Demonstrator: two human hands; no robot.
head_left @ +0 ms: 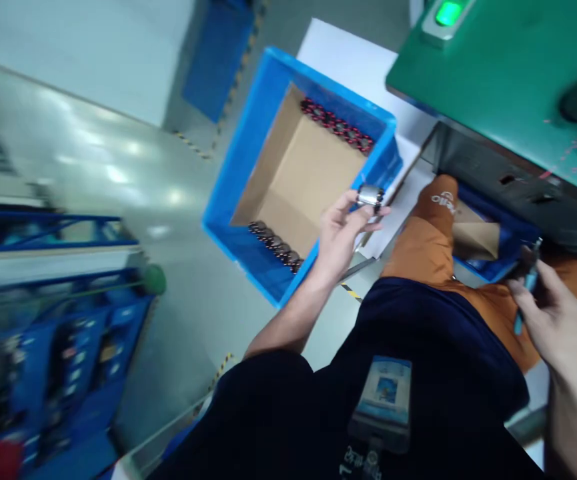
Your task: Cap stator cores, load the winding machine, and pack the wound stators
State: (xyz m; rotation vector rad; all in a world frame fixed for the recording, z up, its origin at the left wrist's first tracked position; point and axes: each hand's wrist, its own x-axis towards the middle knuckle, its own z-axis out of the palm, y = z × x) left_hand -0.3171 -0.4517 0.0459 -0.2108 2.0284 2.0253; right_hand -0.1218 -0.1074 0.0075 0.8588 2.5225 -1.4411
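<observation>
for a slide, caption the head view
Left hand holds a metal part near a blue crate; right hand grips a blue-handled tool.

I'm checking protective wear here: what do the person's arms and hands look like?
The left hand and right hand are ungloved, and no watch or cuff shows. The forearms are bare. The left sleeve is dark and short, ending near the elbow.

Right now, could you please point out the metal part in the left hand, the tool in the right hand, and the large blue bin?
Metal part (369, 195): head view, its silvery side.
Tool (531, 280): head view, its blue handle.
Large blue bin (249, 147): head view, an inner wall.
</observation>
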